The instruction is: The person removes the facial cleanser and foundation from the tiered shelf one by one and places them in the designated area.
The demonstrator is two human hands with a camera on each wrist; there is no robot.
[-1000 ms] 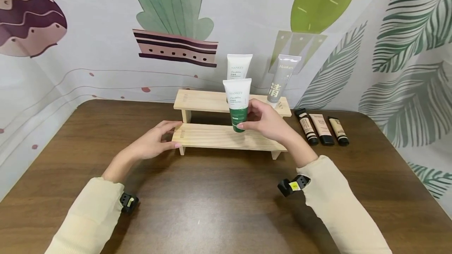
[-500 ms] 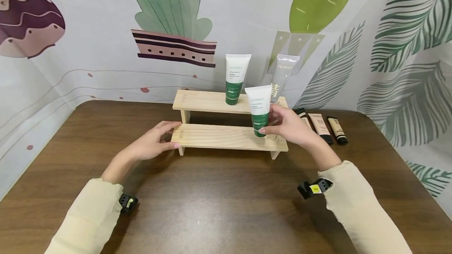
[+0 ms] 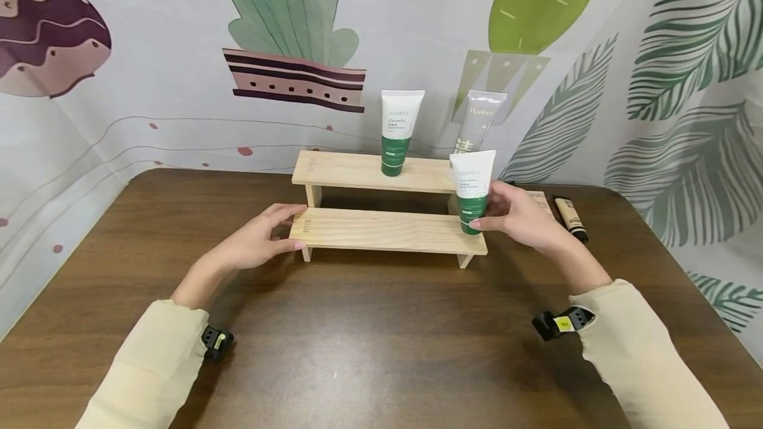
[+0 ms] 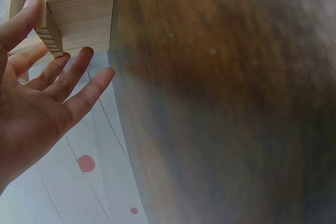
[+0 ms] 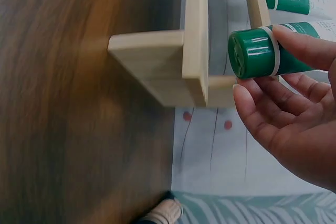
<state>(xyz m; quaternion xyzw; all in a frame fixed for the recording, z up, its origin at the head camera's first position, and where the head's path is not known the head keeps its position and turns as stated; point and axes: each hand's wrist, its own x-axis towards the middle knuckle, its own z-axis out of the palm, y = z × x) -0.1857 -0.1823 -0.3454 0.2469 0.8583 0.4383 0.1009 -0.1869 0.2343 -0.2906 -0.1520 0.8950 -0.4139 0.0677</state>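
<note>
My right hand (image 3: pixel 527 220) pinches a white-and-green squeeze tube (image 3: pixel 473 184), cap down, over the right end of the lower step of a two-step wooden stand (image 3: pixel 381 228). In the right wrist view the tube's green cap (image 5: pixel 254 53) hangs just off the board. My left hand (image 3: pixel 253 240) holds the left end of that step, thumb at its front edge; the left wrist view shows the other fingers spread beside the board. A matching tube (image 3: pixel 399 134) stands on the upper step. Behind the held tube, a clear grey tube (image 3: pixel 477 121) is partly hidden.
Right of the stand, small cosmetic tubes lie on the brown table (image 3: pixel 357 349): a beige one with a black cap (image 3: pixel 570 217) and a pink one (image 3: pixel 539 200) partly covered by my right hand. A patterned cloth (image 3: pixel 179 51) hangs behind the table.
My right hand has carried the white-and-green tube rightward and slightly down, from mid-stand to the lower step's right end. The upper tube is uncovered now. My left hand stays put.
</note>
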